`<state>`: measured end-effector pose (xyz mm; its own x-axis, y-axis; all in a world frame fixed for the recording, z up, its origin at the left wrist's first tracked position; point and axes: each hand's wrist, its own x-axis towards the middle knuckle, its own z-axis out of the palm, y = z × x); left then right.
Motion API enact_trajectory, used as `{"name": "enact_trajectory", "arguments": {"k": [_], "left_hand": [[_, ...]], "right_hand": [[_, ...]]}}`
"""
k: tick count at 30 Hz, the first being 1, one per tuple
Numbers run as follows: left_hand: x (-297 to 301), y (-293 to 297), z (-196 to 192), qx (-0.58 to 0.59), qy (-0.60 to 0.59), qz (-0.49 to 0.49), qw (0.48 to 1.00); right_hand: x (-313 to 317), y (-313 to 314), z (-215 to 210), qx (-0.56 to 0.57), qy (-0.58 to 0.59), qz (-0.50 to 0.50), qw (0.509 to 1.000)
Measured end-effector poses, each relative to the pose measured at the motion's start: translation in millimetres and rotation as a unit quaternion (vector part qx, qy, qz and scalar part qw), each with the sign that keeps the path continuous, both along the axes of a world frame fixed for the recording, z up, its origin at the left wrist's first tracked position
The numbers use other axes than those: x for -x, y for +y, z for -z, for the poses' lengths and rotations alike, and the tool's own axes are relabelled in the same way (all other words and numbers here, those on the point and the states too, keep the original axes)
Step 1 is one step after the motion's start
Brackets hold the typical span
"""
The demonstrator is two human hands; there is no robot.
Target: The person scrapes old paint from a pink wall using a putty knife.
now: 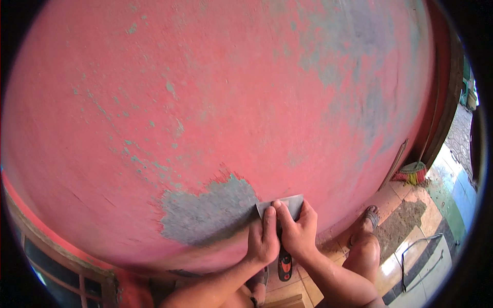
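Note:
Both my hands grip one wide scraper with a metal blade (294,204) and a black and orange handle (285,268). My left hand (263,240) is closed at its left side, fingers along the blade. From the right, my right hand (300,229) wraps round the neck, its thumb pressed on the blade. The blade's edge is against the pink painted wall (205,113), at the right border of a bare grey patch (208,210) with ragged edges. The handle points down toward me, its upper part hidden by my hands.
Green and grey worn spots mark the upper right wall. A broom (412,173) leans near the right wall end, beside a doorway. Brown dirt (403,223) and a thin black strap-like thing (404,269) lie on the tiled floor. A framed window (61,277) is at lower left.

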<state>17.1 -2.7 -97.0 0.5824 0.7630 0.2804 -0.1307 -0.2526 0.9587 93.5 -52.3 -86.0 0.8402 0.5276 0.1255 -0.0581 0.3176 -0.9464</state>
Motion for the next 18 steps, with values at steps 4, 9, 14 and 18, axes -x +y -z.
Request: {"name": "enact_trajectory", "arguments": {"k": [4,9,14,18], "left_hand": [[5.1,6.3,15.2,0.024,0.061,0.035,0.997],[-4.0,17.9,-0.2,-0.021,0.030,0.059,0.998],[0.7,14.0,19.8,-0.052,0.045,0.076,0.995],[9.0,14.5,-1.4,0.063,0.073,0.090,0.991]], "right_hand": [[12.9,-2.5,18.5,0.008,0.026,0.022,0.999],[0.5,3.7,-9.5,-0.014,-0.009,0.027,1.000],[8.0,0.7,23.9,-0.027,0.022,0.051,0.998],[7.8,-5.9,-1.0,0.035,0.031,0.001,0.999]]}}
